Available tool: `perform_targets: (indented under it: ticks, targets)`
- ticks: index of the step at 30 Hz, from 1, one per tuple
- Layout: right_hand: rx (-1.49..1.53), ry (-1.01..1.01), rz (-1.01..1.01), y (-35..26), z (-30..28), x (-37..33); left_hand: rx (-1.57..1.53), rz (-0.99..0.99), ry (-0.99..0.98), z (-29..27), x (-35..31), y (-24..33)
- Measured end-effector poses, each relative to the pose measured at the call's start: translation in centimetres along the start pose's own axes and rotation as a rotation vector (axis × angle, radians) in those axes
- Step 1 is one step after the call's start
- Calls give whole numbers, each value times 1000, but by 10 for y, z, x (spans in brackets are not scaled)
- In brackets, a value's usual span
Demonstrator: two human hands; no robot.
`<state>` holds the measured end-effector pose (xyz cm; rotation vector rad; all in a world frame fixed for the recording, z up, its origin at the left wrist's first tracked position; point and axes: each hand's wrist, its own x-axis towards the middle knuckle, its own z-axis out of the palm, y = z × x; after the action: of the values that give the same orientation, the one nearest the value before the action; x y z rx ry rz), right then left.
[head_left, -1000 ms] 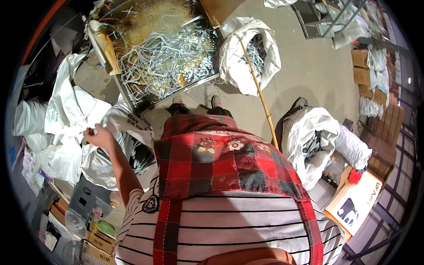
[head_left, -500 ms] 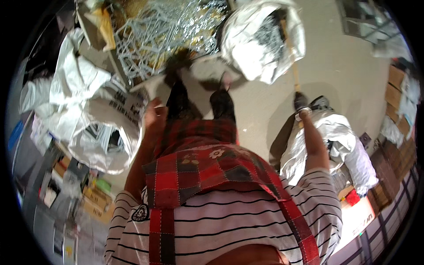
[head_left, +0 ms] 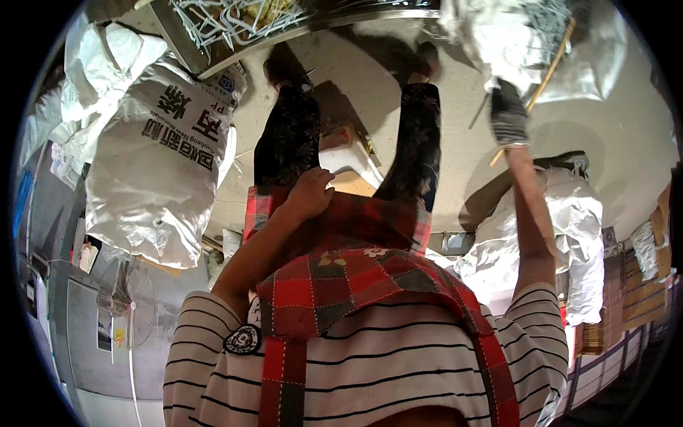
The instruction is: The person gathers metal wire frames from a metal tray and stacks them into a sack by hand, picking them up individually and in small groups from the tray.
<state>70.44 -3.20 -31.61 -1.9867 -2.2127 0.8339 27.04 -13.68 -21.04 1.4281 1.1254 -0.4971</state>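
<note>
My left hand (head_left: 311, 193) is bare and lies on the lower part of the red checked apron (head_left: 299, 231), over my thigh; its fingers are loosely apart with nothing in them. My right hand (head_left: 509, 117), in a dark and grey glove, stretches forward to the near edge of a white woven sack (head_left: 491, 53). Its fingers look curled there, but they are dark, and what they grip does not show. Grey plastic strips (head_left: 544, 25) fill the sack's mouth. A thin wooden stick (head_left: 551, 67) slants out of it and passes under the glove's cuff.
Ahead stands a large metal-rimmed tray (head_left: 313, 28) with tangled pale strips (head_left: 235, 21). A full white sack (head_left: 153, 164) is on my left, another white sack (head_left: 530, 220) near my right forearm. A white stool-like thing (head_left: 348, 153) is between my legs.
My right hand has moved forward to the strip-filled sack. My left hand has gone from beside my thigh onto the apron. The view has shifted; the tray now sits farther up.
</note>
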Motion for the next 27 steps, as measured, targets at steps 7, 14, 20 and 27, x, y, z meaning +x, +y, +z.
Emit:
perform_targets:
  ticks: [7,14,20,27]
  targets:
    - [66,-1246,-59,-174,258,18,-157,-248,264,-33,42,-83]
    - [121,-1361,-224,-233,400,-76,-336,-363,431,-53,78,-133]
    - [110,-1375,-220,-227,441,-86,-495,-333,387,-50,102,-159]
    - [69,-1276,-231,-198,412,-23,-513,-223,448,-82,130,-167]
